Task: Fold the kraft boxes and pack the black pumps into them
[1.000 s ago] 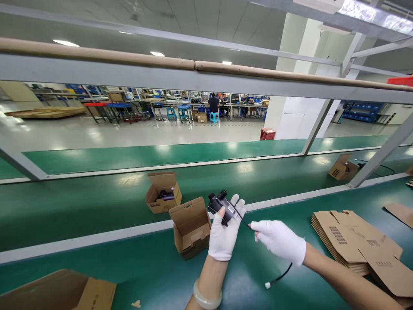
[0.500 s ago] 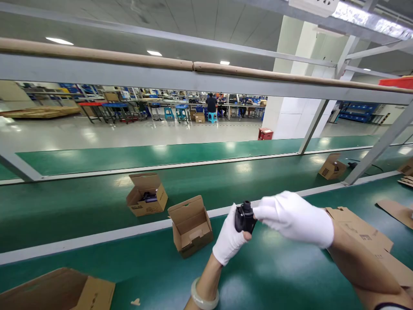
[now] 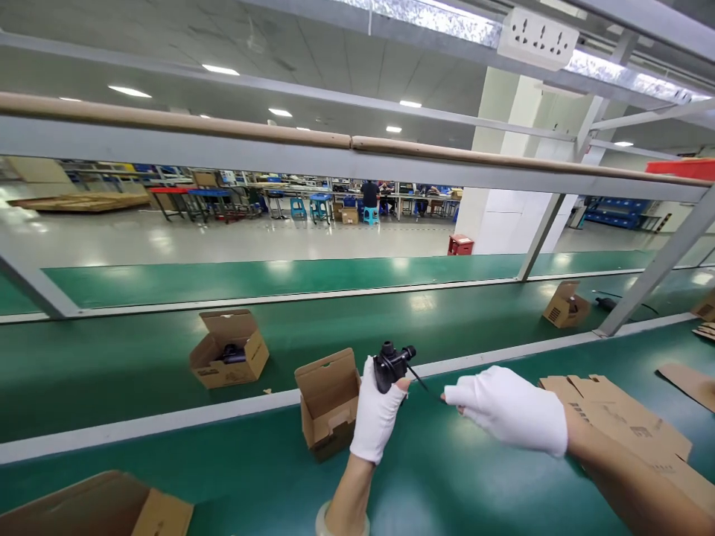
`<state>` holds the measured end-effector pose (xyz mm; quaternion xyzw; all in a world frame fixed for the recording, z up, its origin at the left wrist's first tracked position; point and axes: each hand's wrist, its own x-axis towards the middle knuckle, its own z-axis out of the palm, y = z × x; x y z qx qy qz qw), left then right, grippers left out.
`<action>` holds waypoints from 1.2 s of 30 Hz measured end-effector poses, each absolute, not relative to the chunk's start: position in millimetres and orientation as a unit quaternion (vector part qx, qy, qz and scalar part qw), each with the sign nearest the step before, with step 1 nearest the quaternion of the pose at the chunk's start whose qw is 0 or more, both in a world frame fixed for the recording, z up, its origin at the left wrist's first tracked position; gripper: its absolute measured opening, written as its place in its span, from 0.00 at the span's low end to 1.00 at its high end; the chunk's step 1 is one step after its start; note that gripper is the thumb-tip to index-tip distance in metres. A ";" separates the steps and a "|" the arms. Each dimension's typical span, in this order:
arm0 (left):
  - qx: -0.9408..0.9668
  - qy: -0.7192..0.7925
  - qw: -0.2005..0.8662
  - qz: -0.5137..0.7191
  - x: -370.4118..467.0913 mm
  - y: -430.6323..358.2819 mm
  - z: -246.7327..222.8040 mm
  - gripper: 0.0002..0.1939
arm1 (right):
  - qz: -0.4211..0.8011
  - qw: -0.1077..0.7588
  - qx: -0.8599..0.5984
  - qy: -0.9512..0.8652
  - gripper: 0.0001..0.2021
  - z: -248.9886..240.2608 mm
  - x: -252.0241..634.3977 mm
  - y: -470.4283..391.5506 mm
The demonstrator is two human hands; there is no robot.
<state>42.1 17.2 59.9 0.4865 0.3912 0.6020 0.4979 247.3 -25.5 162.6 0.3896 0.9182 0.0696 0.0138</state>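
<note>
My left hand, in a white glove with bare fingertips, is wrapped round a black pistol-grip-shaped device. A round knob and a short cylinder stick out of its top, and a thin black cord or strip slants down from its right side. My right hand, gloved too, hovers to the right of the device, apart from it. Its fingers are drawn together towards the left; whatever is between them, if anything, cannot be made out. Just left of my left hand stands an open cardboard box with its lid up.
On the green belt behind, an open box holds dark items; another box is further right. Flattened cardboard lies under my right forearm. A larger box is at lower left. Metal posts and a crossbar frame the bench.
My right hand has come away from the black device to the right. The device is turned so its side cylinder and cord show. The box on the back belt has shifted left; the view has tilted up.
</note>
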 end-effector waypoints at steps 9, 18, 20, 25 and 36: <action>0.655 0.245 0.582 0.416 52.3 2.3 64.9 0.44 | -0.055 -0.151 0.349 0.923 0.09 184.5 233.8 16.3; 0.461 0.212 0.626 0.592 49.7 3.4 62.5 0.41 | -0.277 -0.273 0.362 0.847 0.21 149.3 219.2 24.4; 0.464 0.235 0.592 0.615 47.3 2.7 66.6 0.40 | -0.295 -0.288 0.368 0.834 0.19 155.3 209.9 27.1; 0.428 0.373 0.358 0.741 32.5 -5.7 87.0 0.31 | -0.267 -0.269 0.354 0.855 0.09 159.7 172.5 56.2; 0.506 0.340 0.237 0.756 34.5 -51.7 104.2 0.24 | 0.042 0.183 0.164 0.968 0.09 103.5 43.3 110.6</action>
